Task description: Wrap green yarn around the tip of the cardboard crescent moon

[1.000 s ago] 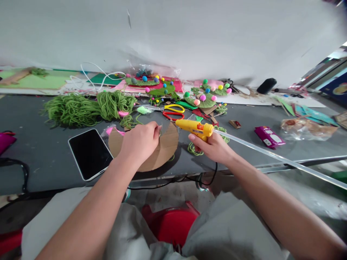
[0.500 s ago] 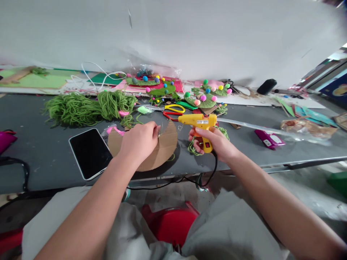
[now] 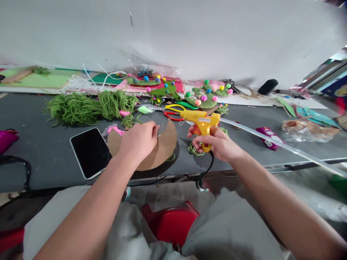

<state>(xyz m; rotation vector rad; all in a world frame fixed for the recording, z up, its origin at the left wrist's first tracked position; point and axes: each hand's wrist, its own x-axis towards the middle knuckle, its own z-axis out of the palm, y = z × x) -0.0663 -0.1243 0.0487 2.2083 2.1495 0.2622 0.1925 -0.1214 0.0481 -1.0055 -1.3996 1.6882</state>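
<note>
A crescent-shaped piece of brown cardboard [image 3: 165, 148] lies at the table's near edge. My left hand [image 3: 141, 139] is closed at its inner edge, covering the middle of the piece; the fingertips are partly hidden. To the right, my right hand [image 3: 221, 144] is wrapped round the handle of a yellow hot glue gun [image 3: 202, 120], held above the table with its nozzle pointing left. A small orange light glows on the gun. A long clear glue stick [image 3: 271, 139] sticks out of its back. Loops of green yarn [image 3: 195, 150] lie beneath the right hand.
A tablet [image 3: 90, 153] lies left of the cardboard, with a green yarn bundle [image 3: 78, 108] behind it. Scissors with yellow handles [image 3: 175, 108] and pompom-covered green pieces [image 3: 204, 103] lie farther back. A purple packet [image 3: 268, 137] is under the glue stick. The gun's black cord [image 3: 208, 168] hangs over the edge.
My right hand has shifted the glue gun slightly right and tilted it; the glue stick now slopes down farther to the right. The left hand and cardboard have barely moved.
</note>
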